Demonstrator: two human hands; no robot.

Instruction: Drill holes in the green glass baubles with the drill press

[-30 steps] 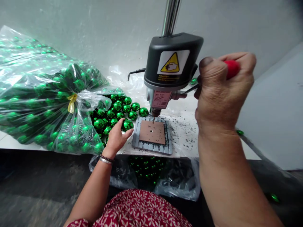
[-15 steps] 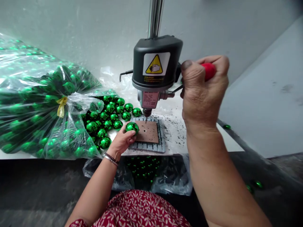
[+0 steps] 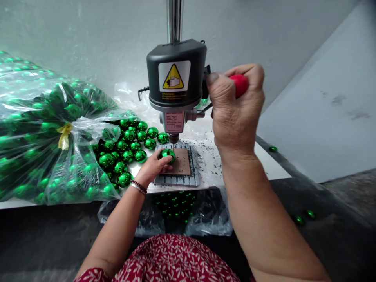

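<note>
My left hand (image 3: 158, 163) is closed around a shiny green ball (image 3: 168, 155), which it holds over a brown board (image 3: 182, 164) on the drill press's grey slotted base (image 3: 192, 180). The thin drill bit (image 3: 173, 147) hangs right by the ball; whether it touches cannot be made out. High on the right, my right hand (image 3: 236, 105) grips the red-knobbed feed lever (image 3: 241, 85) of the drill press (image 3: 176, 74). The dark drill head carries a yellow warning label.
Loose green balls (image 3: 123, 156) lie left of the base, beside a clear plastic bag (image 3: 58, 156) full of them, tied with yellow. Dark shavings litter the white table (image 3: 264, 172). An open bag of balls (image 3: 176, 205) sits below the table edge. A few balls (image 3: 310, 214) lie on the floor.
My left hand has brought the green ball rightward over the board, close to the bit. My right hand stays on the lever. The whole view has shifted slightly.
</note>
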